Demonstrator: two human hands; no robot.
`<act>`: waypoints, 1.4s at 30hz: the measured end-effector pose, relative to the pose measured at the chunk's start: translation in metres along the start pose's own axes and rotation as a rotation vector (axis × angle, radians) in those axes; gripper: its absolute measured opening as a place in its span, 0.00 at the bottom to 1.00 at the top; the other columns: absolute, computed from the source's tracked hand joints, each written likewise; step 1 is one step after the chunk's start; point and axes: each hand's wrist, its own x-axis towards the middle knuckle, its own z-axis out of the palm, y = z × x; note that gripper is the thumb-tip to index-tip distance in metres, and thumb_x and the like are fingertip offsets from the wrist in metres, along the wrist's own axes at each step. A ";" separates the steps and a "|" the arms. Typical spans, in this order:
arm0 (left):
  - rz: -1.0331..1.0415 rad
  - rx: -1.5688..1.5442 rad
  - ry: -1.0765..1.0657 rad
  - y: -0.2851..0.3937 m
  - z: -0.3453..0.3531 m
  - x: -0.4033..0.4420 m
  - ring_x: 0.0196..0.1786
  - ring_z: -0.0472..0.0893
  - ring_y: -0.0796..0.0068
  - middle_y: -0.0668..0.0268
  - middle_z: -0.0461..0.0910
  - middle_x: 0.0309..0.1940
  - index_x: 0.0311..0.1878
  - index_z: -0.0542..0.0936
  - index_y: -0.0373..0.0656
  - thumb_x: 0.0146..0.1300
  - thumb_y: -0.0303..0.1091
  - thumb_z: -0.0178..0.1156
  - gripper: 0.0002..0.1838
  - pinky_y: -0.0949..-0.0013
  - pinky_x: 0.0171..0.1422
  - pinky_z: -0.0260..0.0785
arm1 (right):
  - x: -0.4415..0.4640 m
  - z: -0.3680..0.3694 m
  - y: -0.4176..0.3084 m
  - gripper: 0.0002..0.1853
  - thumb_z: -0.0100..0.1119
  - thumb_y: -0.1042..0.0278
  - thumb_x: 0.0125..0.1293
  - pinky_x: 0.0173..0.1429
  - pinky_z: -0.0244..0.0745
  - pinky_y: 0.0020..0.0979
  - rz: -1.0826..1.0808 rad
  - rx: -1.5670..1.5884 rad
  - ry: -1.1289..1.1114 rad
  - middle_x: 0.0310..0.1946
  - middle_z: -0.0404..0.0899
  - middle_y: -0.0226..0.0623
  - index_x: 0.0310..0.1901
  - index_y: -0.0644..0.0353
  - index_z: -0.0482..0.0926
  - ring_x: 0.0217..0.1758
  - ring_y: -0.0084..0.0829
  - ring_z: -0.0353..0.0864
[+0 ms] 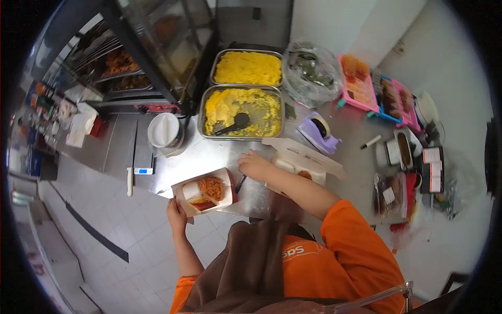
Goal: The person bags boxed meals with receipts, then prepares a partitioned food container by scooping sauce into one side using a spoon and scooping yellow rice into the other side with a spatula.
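Observation:
My left hand (177, 213) is closed on the left edge of an open cardboard meal box (228, 195), thumb over the rim. Inside it are a piece of fried chicken (211, 187), a white round portion that looks like rice (191, 190) and a red-and-yellow packet (202, 203). My right hand (254, 165) is over the counter between two boxes, its fingers curled; what they hold, if anything, is hidden. Just below it shows a slim black object (240, 183). Partly behind my right forearm stands a second open box (306, 155) with a white portion and some fried food.
Behind the boxes are two metal trays of yellow food, the nearer tray (200, 118) with a black scoop (240, 121). A tape dispenser (317, 134), white tub (165, 132), knife (130, 180) and glass warming cabinet (172, 63) surround the work area. Coloured baskets (361, 97) stand right.

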 end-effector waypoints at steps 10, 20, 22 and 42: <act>0.150 0.010 -0.153 0.059 0.053 0.040 0.34 0.73 0.46 0.46 0.72 0.28 0.29 0.72 0.30 0.60 0.27 0.46 0.10 0.54 0.40 0.64 | -0.214 -0.116 -0.083 0.09 0.57 0.75 0.49 0.41 0.70 0.38 0.604 0.314 0.443 0.32 0.73 0.47 0.34 0.65 0.75 0.38 0.40 0.75; 0.350 -0.770 -0.517 0.251 0.061 -0.058 0.48 0.73 0.69 0.61 0.73 0.52 0.57 0.70 0.40 0.53 0.17 0.45 0.25 0.69 0.52 0.65 | -0.398 -0.032 -0.057 0.09 0.58 0.69 0.60 0.34 0.71 0.23 1.019 1.252 1.177 0.24 0.74 0.31 0.36 0.65 0.71 0.31 0.21 0.76; 0.610 -0.682 -0.718 0.300 0.115 -0.106 0.42 0.71 0.73 0.60 0.69 0.55 0.64 0.63 0.44 0.56 0.20 0.48 0.29 0.73 0.50 0.64 | -0.411 -0.025 -0.046 0.09 0.57 0.72 0.60 0.33 0.73 0.23 1.088 1.280 1.387 0.26 0.75 0.33 0.39 0.65 0.71 0.29 0.23 0.76; 0.880 -0.005 -0.659 0.369 0.268 -0.147 0.65 0.55 0.53 0.55 0.51 0.66 0.60 0.67 0.56 0.36 0.56 0.66 0.43 0.49 0.59 0.50 | -0.417 0.072 0.016 0.07 0.61 0.76 0.49 0.30 0.67 0.26 0.811 0.892 0.931 0.22 0.72 0.34 0.26 0.61 0.71 0.25 0.25 0.72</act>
